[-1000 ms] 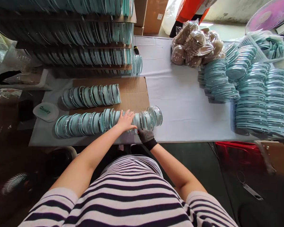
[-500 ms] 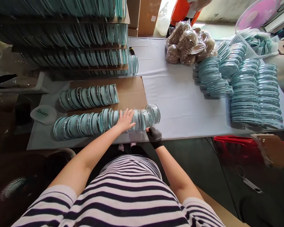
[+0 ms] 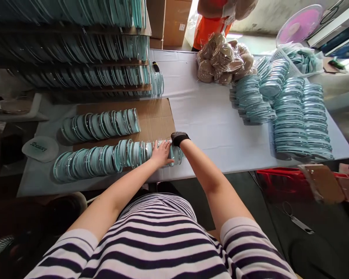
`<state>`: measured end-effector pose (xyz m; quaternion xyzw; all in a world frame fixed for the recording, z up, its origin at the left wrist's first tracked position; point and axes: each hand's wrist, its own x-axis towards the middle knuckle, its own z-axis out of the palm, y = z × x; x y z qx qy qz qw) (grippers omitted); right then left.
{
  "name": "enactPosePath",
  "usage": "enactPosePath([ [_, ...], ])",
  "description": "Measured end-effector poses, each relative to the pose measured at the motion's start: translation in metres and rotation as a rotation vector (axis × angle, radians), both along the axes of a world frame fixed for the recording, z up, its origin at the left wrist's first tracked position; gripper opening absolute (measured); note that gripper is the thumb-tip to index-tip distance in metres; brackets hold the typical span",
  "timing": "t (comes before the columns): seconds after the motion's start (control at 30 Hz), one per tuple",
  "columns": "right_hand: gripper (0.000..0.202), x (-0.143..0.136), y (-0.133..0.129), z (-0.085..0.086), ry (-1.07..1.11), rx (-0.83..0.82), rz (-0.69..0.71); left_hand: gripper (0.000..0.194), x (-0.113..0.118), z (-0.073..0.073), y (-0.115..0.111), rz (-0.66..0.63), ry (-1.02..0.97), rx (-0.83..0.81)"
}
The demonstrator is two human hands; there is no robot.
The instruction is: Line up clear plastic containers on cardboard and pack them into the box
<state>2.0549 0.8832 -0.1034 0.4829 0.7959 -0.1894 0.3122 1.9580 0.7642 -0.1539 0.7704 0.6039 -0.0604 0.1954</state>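
Note:
A front row of round, pale teal discs in clear wrapping (image 3: 101,159) lies on its side along the table's near edge. My left hand (image 3: 161,152) rests on top of this row toward its right end, fingers spread. My right hand (image 3: 179,138), in a dark glove, is at the far side of the row's right end, with its fingers hidden from view. A shorter row of the same discs (image 3: 100,124) lies behind, on a flat cardboard sheet (image 3: 158,114).
Racks of similar discs (image 3: 75,48) stand at the back left. A flat piece with dark lettering (image 3: 40,149) lies at left. Bagged brown pads (image 3: 221,58), stacked teal discs (image 3: 291,120) and a white basket (image 3: 298,64) occupy the right. Another person in orange (image 3: 209,31) stands behind.
My right hand has moved from the near side of the row's right end up and over to its far side. My left hand has slid rightward along the row. The view has shifted slightly.

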Motion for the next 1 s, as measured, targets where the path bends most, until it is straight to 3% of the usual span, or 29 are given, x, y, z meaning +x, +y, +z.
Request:
enactPosePath([
  [0.13,0.031,-0.012,0.022,0.002,-0.068,-0.191,0.033,0.089,-0.001,0.000,0.002,-0.003,0.016,-0.007],
  [0.23,0.024,-0.014,0.026,-0.001,-0.090,-0.246,0.058,0.092,0.001,-0.001,0.001,0.020,0.000,0.003],
  [0.47,0.025,-0.009,0.027,-0.019,-0.042,-0.226,0.121,0.095,0.000,-0.001,0.004,0.045,0.002,-0.021],
  [0.63,0.031,0.004,0.020,-0.019,0.117,-0.134,0.175,0.095,-0.001,0.000,0.005,0.063,-0.002,-0.019],
  [0.8,0.031,0.045,-0.033,-0.025,0.287,0.026,0.132,0.086,-0.002,0.004,0.005,0.097,-0.052,-0.024],
  [0.9,0.029,0.074,-0.088,-0.048,0.402,0.102,-0.023,0.087,-0.002,0.004,0.006,0.094,-0.045,-0.034],
  [1.0,0.027,0.090,-0.137,-0.081,0.408,0.093,-0.152,0.090,-0.003,0.002,0.007,0.084,-0.034,-0.040],
])
